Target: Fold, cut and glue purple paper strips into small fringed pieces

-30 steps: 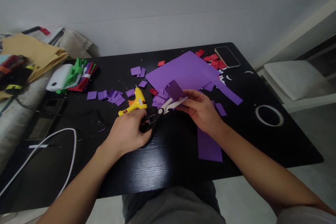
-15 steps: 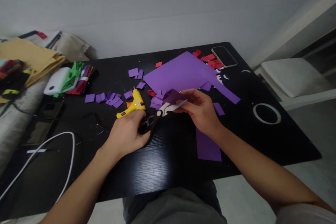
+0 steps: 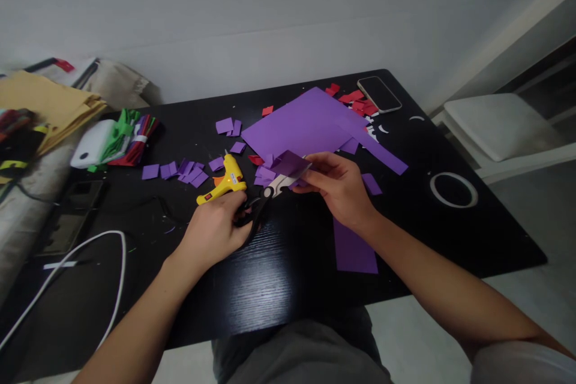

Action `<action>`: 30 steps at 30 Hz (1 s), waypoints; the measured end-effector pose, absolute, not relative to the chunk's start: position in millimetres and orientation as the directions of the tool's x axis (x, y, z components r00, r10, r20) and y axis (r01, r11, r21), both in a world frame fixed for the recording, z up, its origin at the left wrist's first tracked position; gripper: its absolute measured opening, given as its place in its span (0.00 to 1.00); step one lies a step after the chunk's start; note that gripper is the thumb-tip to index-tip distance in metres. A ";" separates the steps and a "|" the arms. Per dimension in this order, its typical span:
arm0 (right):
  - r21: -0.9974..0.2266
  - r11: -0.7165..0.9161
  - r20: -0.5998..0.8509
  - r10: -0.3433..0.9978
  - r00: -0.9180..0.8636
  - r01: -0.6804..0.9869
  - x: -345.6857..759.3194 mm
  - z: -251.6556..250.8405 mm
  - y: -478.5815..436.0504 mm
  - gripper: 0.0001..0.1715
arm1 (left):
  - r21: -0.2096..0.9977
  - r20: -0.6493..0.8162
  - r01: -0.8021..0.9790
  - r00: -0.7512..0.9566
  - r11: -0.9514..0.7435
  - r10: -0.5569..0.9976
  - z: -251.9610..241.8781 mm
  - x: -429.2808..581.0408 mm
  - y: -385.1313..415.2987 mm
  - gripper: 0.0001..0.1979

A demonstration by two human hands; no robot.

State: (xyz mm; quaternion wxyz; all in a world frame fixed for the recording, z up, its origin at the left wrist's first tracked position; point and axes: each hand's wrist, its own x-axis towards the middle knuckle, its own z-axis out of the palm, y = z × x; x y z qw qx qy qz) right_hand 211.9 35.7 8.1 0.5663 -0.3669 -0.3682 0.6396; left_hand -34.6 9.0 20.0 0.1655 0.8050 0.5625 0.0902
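At desk (image 3: 279,282) centre: scissors (image 3: 269,193) biting a purple piece (image 3: 290,163)
Left hand (image 3: 216,231) clamps the scissors, right hand (image 3: 339,187) pinches the purple piece at 1 o'clock; within 1 second the blades closed further and it tipped flatter.

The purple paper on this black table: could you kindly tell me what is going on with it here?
A seated person holds black-handled scissors in the left hand and a small purple piece in the right hand, the blades meeting the piece just above the table. A yellow glue gun lies beside the left hand. Cut purple squares are scattered behind it, a large purple sheet lies further back, and a phone sits near the far right corner.
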 end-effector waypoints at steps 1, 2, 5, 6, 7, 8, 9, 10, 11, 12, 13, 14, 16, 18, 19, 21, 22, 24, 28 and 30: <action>-0.886 -0.088 -0.053 0.995 -0.089 -0.455 211.9 7.9 35.8 0.13 | 0.370 -0.040 0.874 0.354 -0.315 0.934 20.3 -34.5 9.2 0.10; -0.887 -0.090 -0.056 0.995 -0.088 -0.453 212.0 7.8 35.9 0.13 | 0.370 -0.039 0.873 0.356 -0.317 0.934 20.6 -34.5 9.3 0.10; -0.892 -0.097 -0.068 0.994 -0.081 -0.441 212.0 7.5 35.9 0.14 | 0.366 -0.032 0.872 0.360 -0.324 0.932 21.3 -34.6 9.5 0.10; -0.894 -0.099 -0.071 0.994 -0.081 -0.437 212.0 7.4 36.0 0.14 | 0.364 -0.031 0.872 0.361 -0.326 0.932 21.5 -34.7 9.5 0.10; -0.895 -0.099 -0.072 0.994 -0.080 -0.434 212.0 7.3 36.0 0.14 | 0.363 -0.030 0.872 0.361 -0.327 0.932 21.6 -34.8 9.5 0.10; -0.897 -0.099 -0.071 0.994 -0.079 -0.432 212.0 7.1 36.0 0.14 | 0.362 -0.031 0.873 0.362 -0.327 0.932 21.6 -34.9 9.4 0.10; -0.897 -0.097 -0.070 0.994 -0.079 -0.431 212.0 7.0 36.1 0.14 | 0.361 -0.034 0.874 0.362 -0.326 0.932 21.7 -35.1 9.4 0.09; -0.897 -0.097 -0.071 0.995 -0.077 -0.432 212.0 6.9 36.2 0.14 | 0.358 -0.037 0.876 0.360 -0.324 0.932 21.7 -35.2 9.4 0.09; -0.896 -0.097 -0.071 0.995 -0.076 -0.434 211.9 6.9 36.4 0.14 | 0.354 -0.041 0.878 0.358 -0.321 0.933 21.7 -35.2 9.4 0.09; -0.894 -0.096 -0.071 0.995 -0.074 -0.438 211.8 7.0 36.5 0.14 | 0.350 -0.045 0.881 0.356 -0.319 0.933 21.7 -35.2 9.5 0.09; -0.892 -0.097 -0.072 0.995 -0.073 -0.442 211.8 7.2 36.7 0.14 | 0.347 -0.050 0.883 0.354 -0.317 0.934 21.8 -35.0 9.6 0.10; -0.891 -0.100 -0.075 0.995 -0.072 -0.443 211.7 7.5 36.8 0.14 | 0.346 -0.053 0.884 0.353 -0.314 0.934 22.1 -34.8 9.7 0.10; -0.893 -0.104 -0.081 0.994 -0.071 -0.439 211.7 7.9 37.2 0.14 | 0.352 -0.057 0.883 0.350 -0.309 0.935 22.9 -34.0 10.0 0.12; -0.895 -0.108 -0.087 0.994 -0.068 -0.433 211.8 7.8 37.7 0.14 | 0.368 -0.059 0.879 0.347 -0.302 0.936 23.8 -33.4 10.4 0.13; -0.895 -0.109 -0.089 0.994 -0.067 -0.432 211.9 7.4 38.1 0.14 | 0.378 -0.061 0.877 0.344 -0.298 0.937 24.3 -33.2 10.6 0.14; -0.895 -0.109 -0.090 0.994 -0.065 -0.432 212.1 6.3 38.7 0.15 | 0.404 -0.060 0.868 0.339 -0.288 0.939 24.8 -33.4 10.7 0.14; -0.896 -0.111 -0.093 0.994 -0.062 -0.431 212.2 5.7 38.9 0.15 | 0.421 -0.055 0.862 0.336 -0.284 0.940 24.9 -33.8 10.7 0.14; -0.897 -0.117 -0.104 0.993 -0.052 -0.427 212.2 4.8 39.2 0.16 | 0.462 -0.035 0.845 0.320 -0.268 0.947 24.5 -34.8 10.5 0.14; -0.902 -0.125 -0.120 0.992 -0.038 -0.414 211.9 4.3 38.9 0.16 | 0.545 0.000 0.811 0.252 -0.211 0.968 23.2 -35.7 9.1 0.19; -0.903 -0.123 -0.116 0.992 -0.041 -0.412 211.8 4.2 38.6 0.16 | 0.565 -0.004 0.801 0.242 -0.198 0.970 23.5 -35.2 7.9 0.21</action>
